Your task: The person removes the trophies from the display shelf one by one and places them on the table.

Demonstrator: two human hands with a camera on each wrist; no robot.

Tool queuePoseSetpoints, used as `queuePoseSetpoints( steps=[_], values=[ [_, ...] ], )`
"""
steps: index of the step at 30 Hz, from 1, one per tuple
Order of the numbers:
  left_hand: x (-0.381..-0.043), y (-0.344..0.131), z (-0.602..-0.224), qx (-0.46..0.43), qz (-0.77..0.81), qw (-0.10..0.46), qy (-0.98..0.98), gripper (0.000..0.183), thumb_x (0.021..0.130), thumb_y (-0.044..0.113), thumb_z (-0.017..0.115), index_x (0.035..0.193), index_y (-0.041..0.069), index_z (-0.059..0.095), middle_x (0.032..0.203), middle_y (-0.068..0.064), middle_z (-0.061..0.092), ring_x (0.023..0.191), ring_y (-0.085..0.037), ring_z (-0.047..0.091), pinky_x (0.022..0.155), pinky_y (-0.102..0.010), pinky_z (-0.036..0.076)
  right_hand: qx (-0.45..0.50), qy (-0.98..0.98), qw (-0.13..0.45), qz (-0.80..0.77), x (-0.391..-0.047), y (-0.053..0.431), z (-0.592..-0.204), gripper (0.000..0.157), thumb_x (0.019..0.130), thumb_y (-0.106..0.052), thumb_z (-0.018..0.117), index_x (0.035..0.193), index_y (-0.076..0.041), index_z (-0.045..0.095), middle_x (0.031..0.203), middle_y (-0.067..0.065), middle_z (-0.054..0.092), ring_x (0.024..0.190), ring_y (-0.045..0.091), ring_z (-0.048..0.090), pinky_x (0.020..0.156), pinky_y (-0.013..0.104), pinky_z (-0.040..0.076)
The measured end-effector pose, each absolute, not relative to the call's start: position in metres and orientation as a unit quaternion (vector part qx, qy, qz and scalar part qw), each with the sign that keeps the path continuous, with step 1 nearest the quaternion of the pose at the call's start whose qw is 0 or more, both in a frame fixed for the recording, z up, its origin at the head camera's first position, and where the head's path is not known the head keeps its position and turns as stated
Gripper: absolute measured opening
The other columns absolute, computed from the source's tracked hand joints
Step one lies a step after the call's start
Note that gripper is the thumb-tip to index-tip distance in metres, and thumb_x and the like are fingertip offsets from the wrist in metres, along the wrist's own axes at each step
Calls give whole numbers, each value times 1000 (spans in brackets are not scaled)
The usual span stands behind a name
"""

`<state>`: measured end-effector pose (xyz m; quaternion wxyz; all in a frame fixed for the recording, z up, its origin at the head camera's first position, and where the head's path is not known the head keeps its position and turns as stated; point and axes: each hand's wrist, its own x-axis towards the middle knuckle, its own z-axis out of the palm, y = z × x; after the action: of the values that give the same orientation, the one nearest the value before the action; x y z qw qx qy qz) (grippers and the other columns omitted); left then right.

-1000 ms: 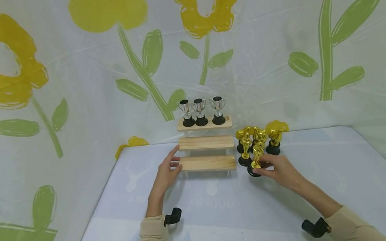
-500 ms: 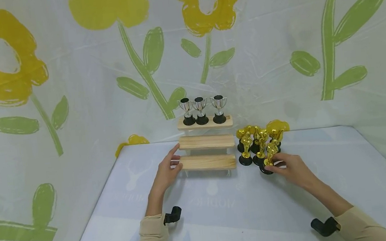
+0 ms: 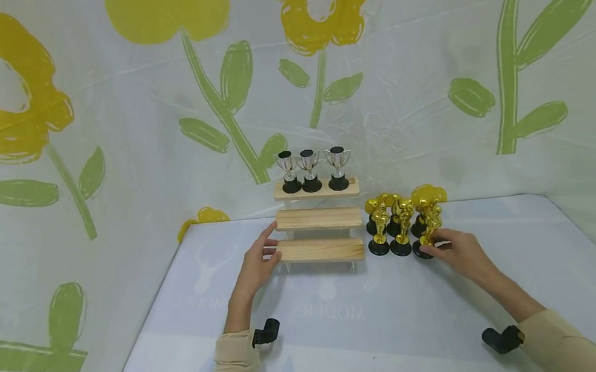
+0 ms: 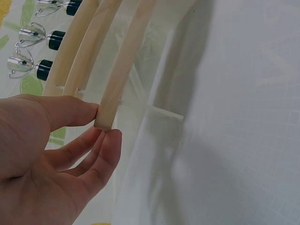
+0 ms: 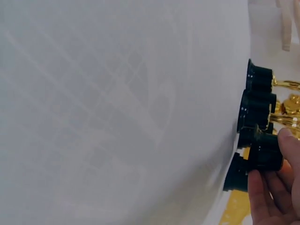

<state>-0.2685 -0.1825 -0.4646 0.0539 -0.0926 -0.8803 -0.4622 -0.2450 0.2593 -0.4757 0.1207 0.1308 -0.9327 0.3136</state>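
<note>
My left hand (image 3: pixel 254 268) is at the left end of a three-tier wooden display shelf (image 3: pixel 320 250). In the left wrist view, its thumb and fingertips pinch the end of the lowest board (image 4: pixel 115 96). My right hand (image 3: pixel 464 251) pinches a gold figurine trophy (image 3: pixel 433 219) low down, just above its round black base. The right wrist view shows that black base (image 5: pixel 266 153) between thumb and fingers, close to the other bases. Several more gold figurine trophies (image 3: pixel 381 223) stand upright in two rows to the left of and behind it.
Three silver cup trophies (image 3: pixel 309 168) with black bases stand on the top board of the shelf; the two lower boards are bare wood. A white table (image 3: pixel 325 341) lies under everything, and a flower-printed cloth (image 3: pixel 401 78) hangs behind.
My right hand has carried the gold trophy rightward and slightly back, to the right end of the front row. My left hand stays at the shelf's end.
</note>
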Motion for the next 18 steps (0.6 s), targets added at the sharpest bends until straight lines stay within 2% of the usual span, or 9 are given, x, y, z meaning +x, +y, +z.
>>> queuePoseSetpoints(
  steps=[5,18],
  values=[
    [-269,-183,-465,-94,-463,54,-880,71,91,0,64,151,26,39,123,-20,62,108,-32,65,89,-44,58,117,-938,105,310,-252,261,-479,32,87,-20,75,105,6,68,102,25,71,92,41,70,74,41,61],
    [-269,-184,-465,-99,-467,55,-877,70,91,0,63,151,26,38,123,-20,61,108,-32,65,89,-43,58,97,-945,76,302,-261,261,-484,37,88,-25,73,107,7,68,103,26,71,94,41,70,77,45,60]
  ],
)
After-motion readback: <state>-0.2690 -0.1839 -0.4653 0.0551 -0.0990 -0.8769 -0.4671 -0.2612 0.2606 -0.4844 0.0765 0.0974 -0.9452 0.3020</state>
